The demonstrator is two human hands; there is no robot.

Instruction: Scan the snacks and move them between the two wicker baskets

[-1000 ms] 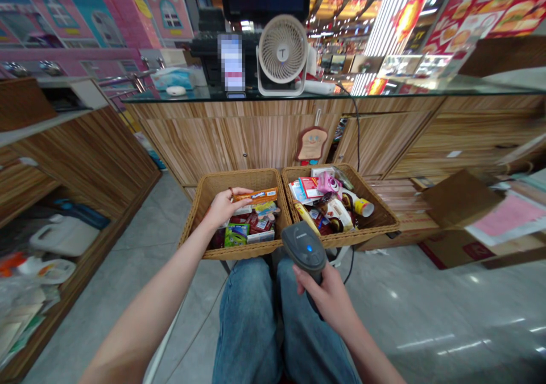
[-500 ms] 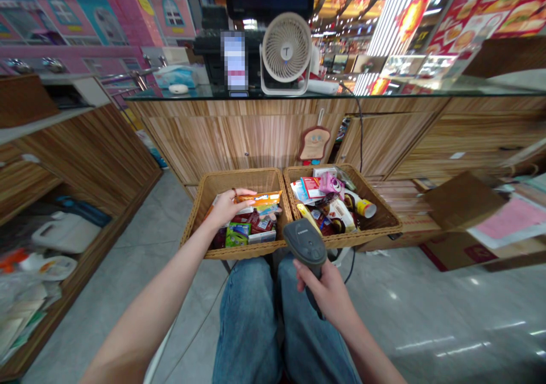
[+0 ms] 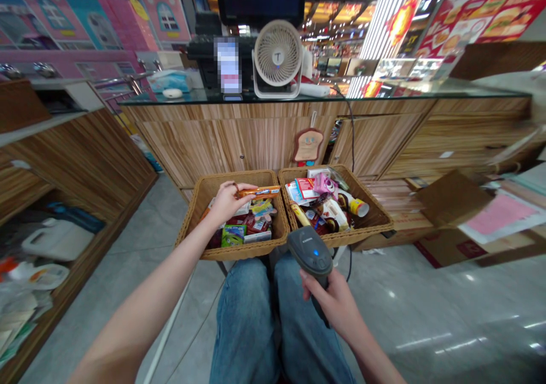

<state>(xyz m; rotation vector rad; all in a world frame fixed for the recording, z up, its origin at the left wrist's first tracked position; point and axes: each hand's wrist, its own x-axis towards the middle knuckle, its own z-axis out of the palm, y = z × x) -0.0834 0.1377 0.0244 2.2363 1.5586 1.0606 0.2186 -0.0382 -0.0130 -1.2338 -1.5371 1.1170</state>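
Observation:
My left hand (image 3: 227,203) is closed on one end of a slim orange packet (image 3: 262,192), held over the left wicker basket (image 3: 239,252). Under it lie a green packet (image 3: 233,235), dark red packs and a white box. In my right hand (image 3: 335,296) is a dark grey barcode scanner (image 3: 310,251), its head pointing toward the baskets and a blue light lit on top. The right wicker basket (image 3: 375,219) holds a pink pack (image 3: 325,184), a yellow-capped tube (image 3: 359,206) and several other packages.
Behind the baskets stands a wood-fronted counter (image 3: 191,139) with a white fan (image 3: 277,54), a monitor (image 3: 261,0) and a blurred-out phone (image 3: 228,65). An open cardboard box (image 3: 452,247) is at right. Shelves with a white jug (image 3: 57,240) are at left.
The orange packet has been lifted slightly and turned more level, gripped at its left end. A blue light now shows on the scanner. The view has shifted slightly.

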